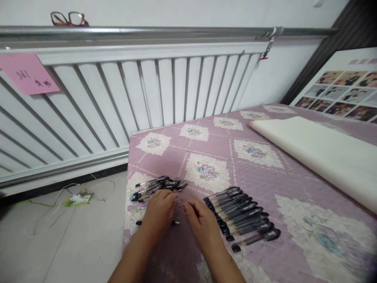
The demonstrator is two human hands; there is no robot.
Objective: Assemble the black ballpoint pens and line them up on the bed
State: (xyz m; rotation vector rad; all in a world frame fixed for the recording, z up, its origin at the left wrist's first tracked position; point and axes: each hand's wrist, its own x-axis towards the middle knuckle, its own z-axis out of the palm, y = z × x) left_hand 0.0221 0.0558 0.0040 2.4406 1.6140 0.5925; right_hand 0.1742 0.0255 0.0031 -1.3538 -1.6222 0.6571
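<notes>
My left hand is beside a loose pile of black-and-clear pens at the bed's left edge. Its fingers are curled together, and whatever they may hold is hidden. Beneath that wrist lies a single pen, tip showing on the right and dark end on the left. My right hand is a short gap away, its fingers curled in and thumb near the forefinger; I cannot make out anything in the grasp. To its right, several capped pens form a slanting row, side by side.
Purple floral cloth covers the bed. A folded cream sheet lies to the right, near a photo board. Behind stands a white radiator under a metal pipe with glasses. A power strip is on the floor.
</notes>
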